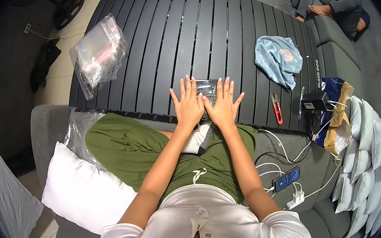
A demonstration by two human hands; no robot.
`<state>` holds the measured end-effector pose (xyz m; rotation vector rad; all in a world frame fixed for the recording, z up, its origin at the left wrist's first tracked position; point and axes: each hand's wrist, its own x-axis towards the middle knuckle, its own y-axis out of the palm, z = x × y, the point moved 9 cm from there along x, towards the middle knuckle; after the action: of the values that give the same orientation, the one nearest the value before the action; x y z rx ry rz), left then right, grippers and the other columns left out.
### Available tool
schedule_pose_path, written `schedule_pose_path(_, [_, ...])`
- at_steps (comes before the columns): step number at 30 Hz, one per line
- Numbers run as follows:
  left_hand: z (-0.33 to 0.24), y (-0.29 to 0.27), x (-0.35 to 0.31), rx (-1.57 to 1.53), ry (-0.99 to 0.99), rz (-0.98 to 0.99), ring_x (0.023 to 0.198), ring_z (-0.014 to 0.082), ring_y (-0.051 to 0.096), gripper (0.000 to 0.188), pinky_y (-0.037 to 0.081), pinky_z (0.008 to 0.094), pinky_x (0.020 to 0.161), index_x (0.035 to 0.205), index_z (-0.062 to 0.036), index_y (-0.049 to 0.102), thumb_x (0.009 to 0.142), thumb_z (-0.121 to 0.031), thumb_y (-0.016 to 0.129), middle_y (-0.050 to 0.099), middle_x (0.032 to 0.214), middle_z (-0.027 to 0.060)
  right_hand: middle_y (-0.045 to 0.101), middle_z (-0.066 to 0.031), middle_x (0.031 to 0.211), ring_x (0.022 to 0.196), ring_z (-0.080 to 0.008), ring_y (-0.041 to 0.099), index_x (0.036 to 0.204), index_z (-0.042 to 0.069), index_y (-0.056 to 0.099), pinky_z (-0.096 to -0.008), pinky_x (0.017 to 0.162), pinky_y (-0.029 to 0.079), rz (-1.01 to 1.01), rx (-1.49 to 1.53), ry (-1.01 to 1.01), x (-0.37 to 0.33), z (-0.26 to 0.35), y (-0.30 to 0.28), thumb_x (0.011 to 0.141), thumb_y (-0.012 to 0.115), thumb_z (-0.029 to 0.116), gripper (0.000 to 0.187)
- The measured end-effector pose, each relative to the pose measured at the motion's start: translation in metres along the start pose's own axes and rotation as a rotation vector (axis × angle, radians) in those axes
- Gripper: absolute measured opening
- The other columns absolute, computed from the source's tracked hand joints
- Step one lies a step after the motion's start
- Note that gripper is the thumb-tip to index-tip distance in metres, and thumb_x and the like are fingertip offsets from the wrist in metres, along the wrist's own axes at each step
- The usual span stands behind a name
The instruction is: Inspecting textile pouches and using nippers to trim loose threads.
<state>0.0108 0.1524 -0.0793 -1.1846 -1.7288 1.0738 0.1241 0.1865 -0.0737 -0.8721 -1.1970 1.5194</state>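
Note:
A small clear plastic bag (207,88) with something dark inside lies near the front edge of the black slatted table (161,46). My left hand (187,104) lies flat with its fingers spread on the bag's left part. Beside it, my right hand (223,105) is flat too and presses the bag's right part. The thumbs meet in the middle. Neither hand grips anything.
A pile of clear zip bags (97,53) lies at the table's left. A light blue cloth (278,58) and red-handled scissors (276,107) lie to the right. A phone (287,179) on cables, small white pillows (366,151) and a white cushion (83,191) rest on the grey couch. Another person sits at the far right.

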Motion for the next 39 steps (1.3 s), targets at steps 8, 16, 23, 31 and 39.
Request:
schedule_pose_path(8, [0.083,-0.058,-0.052,-0.705,-0.234,-0.346,0.099,0.0252,0.047,0.028,0.036,0.0325,0.086,0.103,0.0026,0.051,0.079,-0.001,0.036,0.049,0.102,0.0140,0.035,-0.0168,0.134,0.129,-0.0324,0.022,0.128,0.003,0.036,-0.0411,0.104,0.017,-0.246,0.779,-0.036,-0.006,-0.033,-0.037,0.085,0.052,0.022,0.050])
schedule_pose_path(16, [0.028,0.009,-0.088,-0.580,-0.341,0.192,0.073,0.0294,0.061,0.037,0.047,0.0350,0.064,0.088,-0.0054,0.064,0.081,-0.040,0.054,0.063,0.078,0.0144,0.043,-0.0138,0.127,0.124,-0.0336,0.031,0.112,0.005,0.054,-0.0418,0.103,0.021,-0.152,0.530,-0.306,-0.028,0.007,-0.022,0.084,0.051,0.019,0.031])
schedule_pose_path(23, [0.040,0.046,-0.079,-0.198,-0.300,0.341,0.070,0.0368,0.060,0.027,0.048,0.0444,0.064,0.075,-0.0009,0.064,0.077,-0.026,0.055,0.061,0.073,0.0203,0.033,-0.0136,0.135,0.127,-0.0327,0.024,0.123,0.010,0.046,-0.0415,0.104,0.017,-0.060,0.419,-0.349,-0.030,0.004,-0.017,0.079,0.057,0.030,0.049])
schedule_pose_path(31, [0.043,0.051,-0.077,-0.267,-0.251,0.401,0.075,0.0389,0.059,0.031,0.048,0.0428,0.067,0.081,0.0024,0.063,0.074,-0.027,0.059,0.060,0.078,0.0245,0.024,-0.0139,0.139,0.128,-0.0334,0.022,0.130,0.020,0.039,-0.0454,0.105,0.015,0.001,0.212,-0.440,-0.043,0.027,-0.021,0.065,0.068,0.038,0.073])
schedule_pose_path(39, [0.055,0.001,-0.144,-1.548,-0.659,0.593,0.092,0.0175,0.056,0.031,0.043,0.0292,0.082,0.109,-0.0022,0.048,0.083,-0.018,0.056,0.057,0.104,0.0067,0.047,-0.0093,0.122,0.120,-0.0368,0.033,0.109,0.011,0.058,-0.0451,0.096,0.031,-0.002,0.514,-0.480,-0.096,0.063,-0.022,0.071,0.065,0.016,0.039])
